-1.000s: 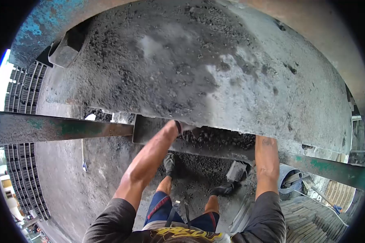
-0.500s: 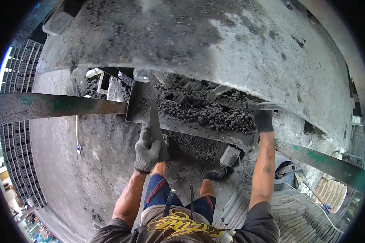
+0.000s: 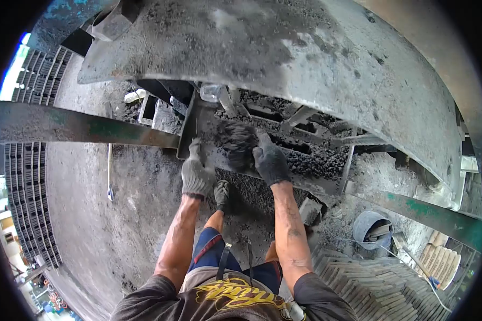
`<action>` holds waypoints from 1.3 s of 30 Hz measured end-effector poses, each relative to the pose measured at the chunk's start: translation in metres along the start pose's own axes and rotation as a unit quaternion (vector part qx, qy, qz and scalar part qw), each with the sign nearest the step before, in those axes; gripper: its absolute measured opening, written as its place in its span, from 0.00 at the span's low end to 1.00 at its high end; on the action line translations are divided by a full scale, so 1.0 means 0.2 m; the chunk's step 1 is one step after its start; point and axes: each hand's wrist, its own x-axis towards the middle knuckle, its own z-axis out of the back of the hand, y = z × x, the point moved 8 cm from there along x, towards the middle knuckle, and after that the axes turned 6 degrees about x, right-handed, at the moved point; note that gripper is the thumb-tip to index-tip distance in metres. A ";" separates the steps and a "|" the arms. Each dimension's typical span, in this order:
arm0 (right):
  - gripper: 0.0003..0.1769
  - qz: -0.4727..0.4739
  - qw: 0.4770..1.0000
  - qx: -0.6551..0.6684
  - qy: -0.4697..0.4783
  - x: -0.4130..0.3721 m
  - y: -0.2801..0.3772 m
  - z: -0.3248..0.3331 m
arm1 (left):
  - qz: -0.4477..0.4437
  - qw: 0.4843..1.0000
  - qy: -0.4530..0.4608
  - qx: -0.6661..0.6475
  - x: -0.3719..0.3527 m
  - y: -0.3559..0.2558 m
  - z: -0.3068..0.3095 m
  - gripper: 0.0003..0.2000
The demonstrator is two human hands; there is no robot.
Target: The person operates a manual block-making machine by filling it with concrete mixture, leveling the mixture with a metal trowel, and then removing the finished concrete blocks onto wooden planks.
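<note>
My left hand, in a grey knit glove, is closed around a thin flat plate, now seen nearly edge-on. My right hand, in a darker glove, is at the front of a metal mould tray. Its curled fingers are against a motion-smeared clump of dark crumbly mix, and their tips are hidden. More loose granular mix lies along the tray. Dark slots show between its bars.
A large, mix-dusted metal sheet overhangs the tray. Metal beams extend to both sides. A bucket and stacked slats are at right. A grey block is near my feet, and a long-handled tool is left.
My right hand has swept left from the tray's right end towards my left hand, heaping mix between them. Slots behind are more exposed. The plate in my left hand has turned edge-on.
</note>
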 end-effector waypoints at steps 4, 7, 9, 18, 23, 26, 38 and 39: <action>0.17 -0.065 0.898 -0.395 0.180 0.31 -0.61 0.21 | -0.039 0.996 0.036 0.076 0.42 0.04 -0.14 0.22; 0.17 -0.014 0.922 -0.386 -0.038 0.59 -0.77 0.68 | -0.232 0.960 0.076 0.135 0.57 0.09 -0.41 0.14; 0.17 -0.020 0.921 -0.388 -0.022 0.58 -0.83 0.69 | -0.350 0.935 0.052 0.020 0.48 -0.07 -0.32 0.13; 0.18 -0.040 0.923 -0.383 -0.031 0.38 -0.82 0.87 | -0.148 0.986 0.041 0.061 0.49 0.02 -0.34 0.16; 0.19 -0.044 0.919 -0.390 -0.033 0.32 -0.83 0.91 | -0.170 0.981 0.086 0.046 0.72 0.03 -0.42 0.15; 0.19 -0.052 0.915 -0.400 -0.034 0.31 -0.85 0.93 | -0.208 0.968 0.138 -0.002 0.65 -0.07 -0.51 0.15; 0.21 -0.067 0.911 -0.405 -0.039 0.26 -0.85 0.96 | -0.151 0.981 0.124 -0.018 0.53 0.02 -0.34 0.15; 0.21 -0.063 0.911 -0.405 -0.038 0.28 -0.86 0.95 | -0.143 0.983 0.119 -0.006 0.57 0.08 -0.31 0.15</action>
